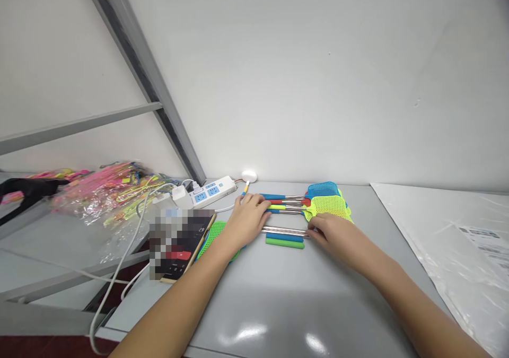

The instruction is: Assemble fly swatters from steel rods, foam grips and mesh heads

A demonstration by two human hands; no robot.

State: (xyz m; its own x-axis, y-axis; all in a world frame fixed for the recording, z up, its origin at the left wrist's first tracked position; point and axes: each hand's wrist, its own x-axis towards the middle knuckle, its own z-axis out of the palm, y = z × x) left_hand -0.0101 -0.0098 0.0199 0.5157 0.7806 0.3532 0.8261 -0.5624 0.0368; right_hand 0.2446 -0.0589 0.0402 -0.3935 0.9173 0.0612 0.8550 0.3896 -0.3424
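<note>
Fly swatters with mesh heads lie on the grey table. A yellow mesh head overlaps a blue mesh head at the right, with red, yellow and blue grips pointing left. My left hand rests across the ends of these grips, fingers stretched and thumb apart, beside the left end of several thin metal rods. At the rods' right end, my right hand has its fingertips closed. A blue grip and a green grip lie just below. My left forearm partly covers a green mesh head.
A phone lies left of my forearm, near a white power strip with cables. Bagged colourful items sit farther left beyond a metal frame. White plastic packaging covers the right side; a wall stands behind.
</note>
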